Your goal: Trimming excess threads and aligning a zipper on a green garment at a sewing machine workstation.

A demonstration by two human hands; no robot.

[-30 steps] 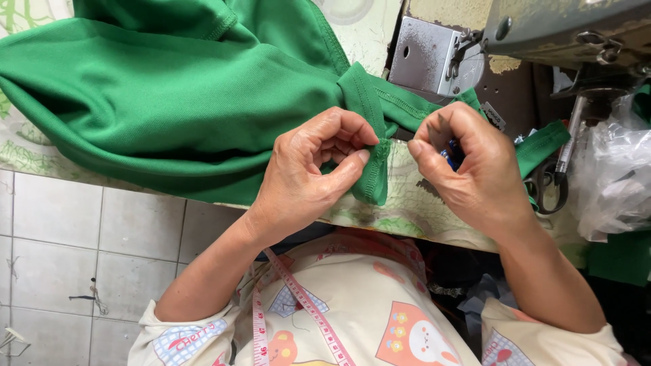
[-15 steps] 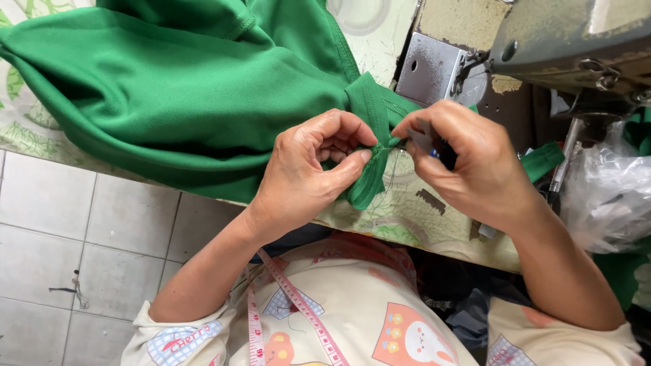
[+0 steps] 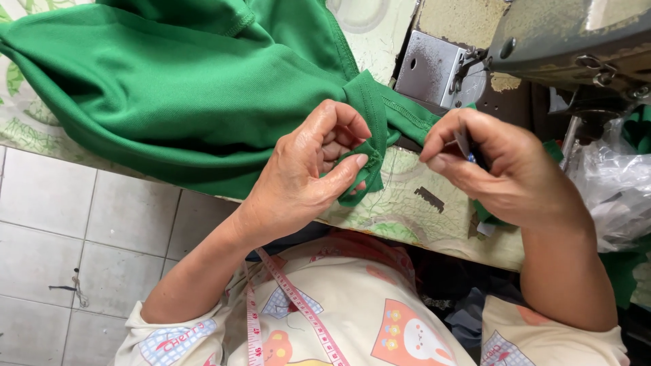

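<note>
Between both hands [image 3: 305, 176], green garment [image 3: 190, 88] strip downward.

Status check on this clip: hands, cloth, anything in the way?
Left hand pinching a folded edge of the green cloth. Right hand apart from it, fingers closed on a small dark tool, mostly hidden. Sewing machine just above; nothing between the hands.

Item 1: a clear plastic bag [image 3: 610, 196], crumpled and whitish-translucent, is seen at the right edge of the view, below the sewing machine's arm; its contents cannot be made out.

Item 2: a small dark rectangular label or mark [image 3: 428, 198], with a toothed lower edge, is found on the pale patterned tabletop [image 3: 407, 210], between the two hands.

No signs or screens are shown. No further packages can be told apart.
</note>
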